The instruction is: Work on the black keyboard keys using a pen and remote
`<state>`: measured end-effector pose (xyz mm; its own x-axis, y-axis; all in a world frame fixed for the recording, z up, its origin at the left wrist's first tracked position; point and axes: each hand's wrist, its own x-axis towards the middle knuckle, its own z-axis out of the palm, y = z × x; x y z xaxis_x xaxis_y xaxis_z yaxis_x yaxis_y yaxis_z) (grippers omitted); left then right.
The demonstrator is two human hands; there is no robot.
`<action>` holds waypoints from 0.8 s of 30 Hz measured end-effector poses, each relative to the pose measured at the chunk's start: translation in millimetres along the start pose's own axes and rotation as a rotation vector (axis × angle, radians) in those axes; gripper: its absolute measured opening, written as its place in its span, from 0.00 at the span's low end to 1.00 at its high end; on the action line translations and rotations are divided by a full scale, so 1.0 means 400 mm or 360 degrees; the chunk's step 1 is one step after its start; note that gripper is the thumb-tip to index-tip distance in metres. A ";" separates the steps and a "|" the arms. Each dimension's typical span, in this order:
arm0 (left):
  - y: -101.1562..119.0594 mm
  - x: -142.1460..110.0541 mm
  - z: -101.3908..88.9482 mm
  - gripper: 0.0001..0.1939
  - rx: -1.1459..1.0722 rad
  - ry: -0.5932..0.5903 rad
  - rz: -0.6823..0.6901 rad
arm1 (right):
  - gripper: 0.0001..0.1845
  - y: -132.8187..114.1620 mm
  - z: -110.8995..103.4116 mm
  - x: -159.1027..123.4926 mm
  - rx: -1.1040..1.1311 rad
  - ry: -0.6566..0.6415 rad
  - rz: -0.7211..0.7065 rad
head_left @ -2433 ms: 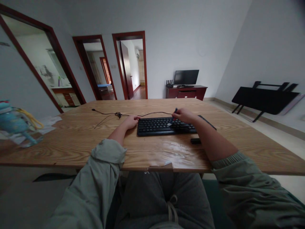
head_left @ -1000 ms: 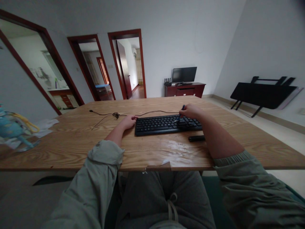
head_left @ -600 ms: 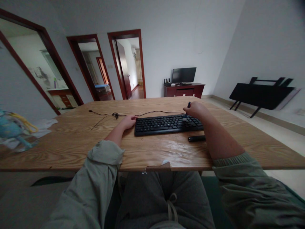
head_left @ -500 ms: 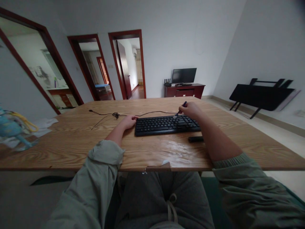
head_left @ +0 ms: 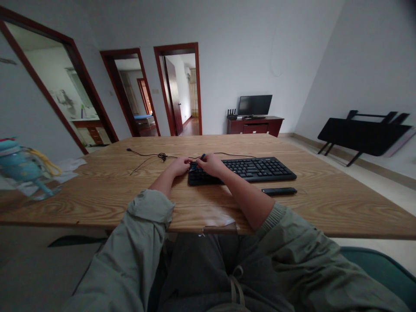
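Head view, across a broad wood-grain counter [head_left: 107, 190]: lying flat on top, a black keyboard [head_left: 260, 169], now with both hands close together at the left end, leaving middle and right-hand keys in plain sight but the leftmost ones partly screened. Behind, a thin black cable [head_left: 144, 155], tangled partway along. Over the left-end keys, the right hand [head_left: 211, 164]; just beside, the left hand [head_left: 179, 166], fingers at the keyboard's left edge, grip or mere rest impossible to tell. Nearer the body, toward the right, a black bar [head_left: 279, 191]. Pinched narrowly in the right fingers, a slim dark-blue tool [head_left: 203, 156], lower tip hard to make out.
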<state>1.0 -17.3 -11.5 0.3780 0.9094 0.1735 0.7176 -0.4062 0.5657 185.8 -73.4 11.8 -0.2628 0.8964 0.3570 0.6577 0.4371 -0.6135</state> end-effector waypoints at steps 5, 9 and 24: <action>-0.004 0.002 0.005 0.21 -0.0074 -0.0014 -0.0008 | 0.20 0.020 -0.045 -0.016 -0.0172 -0.0059 0.0047; -0.010 0.008 0.009 0.21 -0.0082 0.0019 -0.0048 | 0.20 0.038 -0.088 -0.020 -0.0247 -0.0082 0.0114; -0.022 0.015 0.009 0.22 -0.0035 0.0064 -0.0126 | 0.18 0.137 -0.236 -0.058 -0.0557 -0.0090 0.0269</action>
<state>-1.0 -8.7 -18.4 0.2966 0.9416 0.1593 0.7310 -0.3312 0.5965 294.5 -77.4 36.4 -0.1622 0.9605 0.2261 0.8935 0.2402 -0.3795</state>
